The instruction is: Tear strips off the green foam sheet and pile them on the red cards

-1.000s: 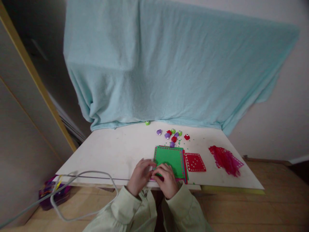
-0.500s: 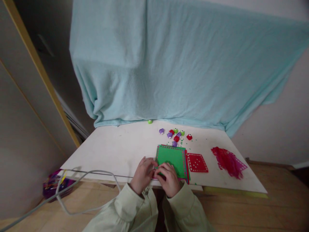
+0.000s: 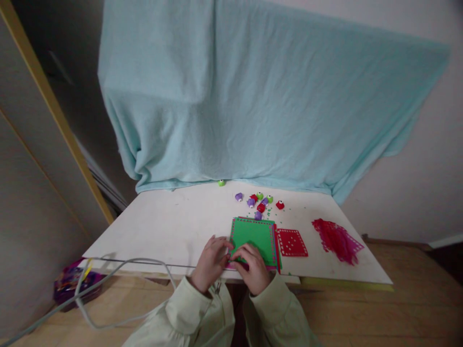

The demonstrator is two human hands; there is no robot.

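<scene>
While a pale blue cloth (image 3: 253, 96) draped the wall across the upper frame, the white table (image 3: 173, 226) sat at lower centre, where the left hand (image 3: 210, 262) and right hand (image 3: 253, 267) pinched the green sheet's (image 3: 255, 236) near corner, small punches (image 3: 258, 202) beyond.

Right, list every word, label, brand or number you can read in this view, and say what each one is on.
None can be read.
Green sheet under both hands: punched dots only, no print.
Red square: a hole pattern, no letters.
Small punches: any markings too small to read.
Purple packet on the floor: too blurred to read.
</scene>
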